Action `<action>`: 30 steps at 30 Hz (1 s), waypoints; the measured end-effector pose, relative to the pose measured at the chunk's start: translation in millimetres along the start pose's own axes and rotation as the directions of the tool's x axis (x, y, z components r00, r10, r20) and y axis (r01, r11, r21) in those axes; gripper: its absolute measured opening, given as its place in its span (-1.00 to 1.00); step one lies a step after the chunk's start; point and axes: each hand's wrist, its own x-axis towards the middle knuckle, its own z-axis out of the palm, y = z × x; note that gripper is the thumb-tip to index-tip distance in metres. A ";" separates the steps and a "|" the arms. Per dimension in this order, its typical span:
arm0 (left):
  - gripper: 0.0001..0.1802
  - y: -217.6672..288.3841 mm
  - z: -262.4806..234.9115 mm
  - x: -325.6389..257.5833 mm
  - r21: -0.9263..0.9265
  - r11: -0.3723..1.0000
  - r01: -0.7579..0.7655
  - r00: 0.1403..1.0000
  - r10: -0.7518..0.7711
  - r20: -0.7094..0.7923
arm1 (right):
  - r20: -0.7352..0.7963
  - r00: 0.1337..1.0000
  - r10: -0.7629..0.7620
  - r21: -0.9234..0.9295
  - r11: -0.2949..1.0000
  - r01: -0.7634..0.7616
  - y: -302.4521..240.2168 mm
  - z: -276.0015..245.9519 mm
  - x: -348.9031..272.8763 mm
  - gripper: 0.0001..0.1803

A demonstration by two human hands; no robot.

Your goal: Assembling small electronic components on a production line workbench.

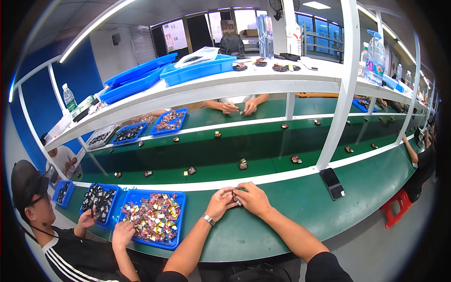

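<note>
My left hand (pixel 220 202) and my right hand (pixel 253 198) meet over the green bench (pixel 300 207), fingers pinched together around one small dark part (pixel 236 199) with a light tip. Most of the part is hidden by my fingers. A metal watch sits on my left wrist. To my left lies a blue tray (pixel 181 207) heaped with small coloured pieces. On the dark green belt (pixel 263 141) beyond my hands stand small assembled parts, the closest (pixel 243 164) just ahead of my fingers.
A black phone (pixel 332 183) lies on the bench to my right, beside a white post (pixel 343 89). A person at my left reaches into a second blue tray (pixel 98 199) of dark parts. Across the belt another person's hands (pixel 238 108) work. Blue bins and bottles sit on the white shelf (pixel 263 80).
</note>
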 end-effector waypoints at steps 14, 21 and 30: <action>-0.72 -9.4 0.7 2.7 0.086 0.996 -0.028 0.999 0.030 -0.025 | 0.174 0.978 -0.119 0.164 0.982 0.091 17.4 -3.2 1.3 -0.82; -0.73 -7.7 3.3 3.0 0.100 0.995 -0.025 1.000 0.024 0.017 | 0.235 0.972 -0.020 0.160 0.987 -0.019 22.2 -6.0 1.1 -0.82; -0.67 -5.7 -1.7 -0.2 0.104 0.994 -0.031 0.996 0.022 0.090 | 0.238 0.971 0.003 0.215 0.975 -0.055 22.9 -4.4 -1.7 -0.89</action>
